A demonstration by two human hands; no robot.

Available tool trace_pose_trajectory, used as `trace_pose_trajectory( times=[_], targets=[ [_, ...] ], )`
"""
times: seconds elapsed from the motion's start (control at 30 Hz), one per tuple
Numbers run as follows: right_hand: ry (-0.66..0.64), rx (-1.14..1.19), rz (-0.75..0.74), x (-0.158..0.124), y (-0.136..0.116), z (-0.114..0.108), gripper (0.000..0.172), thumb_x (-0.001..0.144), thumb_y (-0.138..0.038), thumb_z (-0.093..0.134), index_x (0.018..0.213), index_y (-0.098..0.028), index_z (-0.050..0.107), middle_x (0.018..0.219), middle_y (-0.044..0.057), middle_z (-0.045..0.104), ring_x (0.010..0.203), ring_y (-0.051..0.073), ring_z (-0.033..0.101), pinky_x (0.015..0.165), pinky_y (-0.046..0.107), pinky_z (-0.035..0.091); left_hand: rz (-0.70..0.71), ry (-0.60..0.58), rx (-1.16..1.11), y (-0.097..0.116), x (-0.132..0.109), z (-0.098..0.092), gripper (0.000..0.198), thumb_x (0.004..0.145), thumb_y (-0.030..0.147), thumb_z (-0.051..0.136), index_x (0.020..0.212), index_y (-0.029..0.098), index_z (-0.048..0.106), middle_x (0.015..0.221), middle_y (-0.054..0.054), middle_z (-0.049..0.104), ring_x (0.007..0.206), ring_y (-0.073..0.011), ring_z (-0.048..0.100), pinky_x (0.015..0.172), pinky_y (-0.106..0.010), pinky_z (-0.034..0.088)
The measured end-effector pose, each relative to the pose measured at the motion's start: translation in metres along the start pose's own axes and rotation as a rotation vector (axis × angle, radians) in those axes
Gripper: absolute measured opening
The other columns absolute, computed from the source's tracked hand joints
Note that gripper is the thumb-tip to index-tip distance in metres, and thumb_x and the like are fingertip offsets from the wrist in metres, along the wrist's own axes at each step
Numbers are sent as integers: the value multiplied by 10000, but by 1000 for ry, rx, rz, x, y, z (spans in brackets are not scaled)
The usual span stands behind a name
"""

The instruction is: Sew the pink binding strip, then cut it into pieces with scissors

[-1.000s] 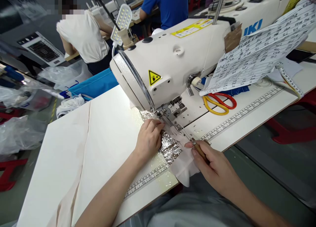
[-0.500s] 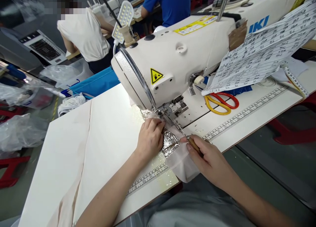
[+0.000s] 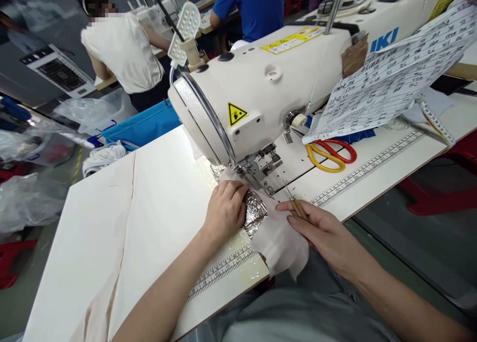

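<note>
A cream sewing machine (image 3: 261, 89) stands on the white table (image 3: 156, 198). Under its presser foot (image 3: 257, 175) lies a shiny silver fabric piece (image 3: 255, 210) with a white sheer cloth (image 3: 279, 242) folded over it and hanging off the table's front edge. My left hand (image 3: 225, 208) presses curled fingers on the fabric just left of the foot. My right hand (image 3: 320, 230) grips a thin awl with a wooden handle (image 3: 298, 209), its metal tip pointing toward the foot.
Red and yellow scissors (image 3: 330, 156) lie right of the needle area under a printed paper sheet (image 3: 395, 74). A measuring tape (image 3: 436, 121) hangs at right. Two people sit at back. Plastic bags (image 3: 30, 203) lie on the floor at left.
The white cloth has been drawn over more of the silver fabric. My right hand with the awl shifted slightly right and lifted its tip away from the foot. My left hand stayed put.
</note>
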State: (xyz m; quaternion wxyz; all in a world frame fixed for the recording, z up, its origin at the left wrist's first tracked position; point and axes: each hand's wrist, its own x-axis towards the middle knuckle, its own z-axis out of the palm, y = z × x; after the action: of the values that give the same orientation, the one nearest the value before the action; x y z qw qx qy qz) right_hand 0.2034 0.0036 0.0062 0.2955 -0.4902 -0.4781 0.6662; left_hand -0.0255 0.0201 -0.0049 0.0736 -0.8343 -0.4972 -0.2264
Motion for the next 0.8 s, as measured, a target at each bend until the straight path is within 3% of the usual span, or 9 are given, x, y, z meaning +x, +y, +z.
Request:
trace_pose_trajectory(
  times=[0.1, 0.17, 0.33, 0.5, 0.67, 0.8],
  targets=[
    [2, -192, -130, 0, 1, -6, 372, 848, -494, 597, 1075, -209, 671, 982, 65, 694, 885, 246, 626, 704, 316, 509, 8, -12, -5, 0, -1, 0, 320, 885, 59, 439, 1140, 160, 604, 1069, -127, 644, 967, -258, 587, 790, -424, 523],
    [-12, -301, -188, 0, 1, -4, 332, 891, -452, 541, 1081, -208, 662, 1027, 78, 707, 911, 253, 638, 711, 314, 515, 14, -18, 15, 0, -1, 0, 325, 885, 64, 439, 1145, 168, 604, 1081, -126, 644, 971, -260, 590, 797, -429, 518],
    [-4, -434, -307, 3, 1, 5, 323, 953, -384, 422, 1113, -191, 625, 836, 41, 684, 692, 191, 610, 537, 261, 438, -1, -31, 73, -2, 1, 1, 333, 876, 74, 450, 1161, 130, 611, 1101, -151, 635, 998, -280, 577, 814, -435, 514],
    [15, -507, -374, 9, -5, 11, 308, 974, -373, 392, 1099, -190, 605, 639, -21, 593, 554, 173, 556, 536, 271, 433, -56, -69, 106, -4, 4, 2, 377, 861, 96, 456, 1196, 149, 621, 1119, -153, 619, 1027, -293, 570, 826, -449, 513],
    [40, -606, -484, 13, -5, 14, 280, 1000, -350, 362, 1008, -187, 589, 729, 21, 652, 615, 195, 615, 559, 289, 453, -91, -91, 132, -4, 6, 4, 371, 845, 103, 474, 1184, 110, 627, 1122, -162, 608, 1028, -303, 556, 834, -452, 520],
    [66, -665, -622, 10, 0, 15, 243, 1014, -274, 362, 1078, -176, 575, 805, 44, 670, 698, 200, 649, 610, 291, 489, -96, -75, 114, -3, 4, 4, 343, 866, 112, 475, 1175, 92, 622, 1111, -161, 608, 1011, -291, 555, 824, -439, 528]
  ],
)
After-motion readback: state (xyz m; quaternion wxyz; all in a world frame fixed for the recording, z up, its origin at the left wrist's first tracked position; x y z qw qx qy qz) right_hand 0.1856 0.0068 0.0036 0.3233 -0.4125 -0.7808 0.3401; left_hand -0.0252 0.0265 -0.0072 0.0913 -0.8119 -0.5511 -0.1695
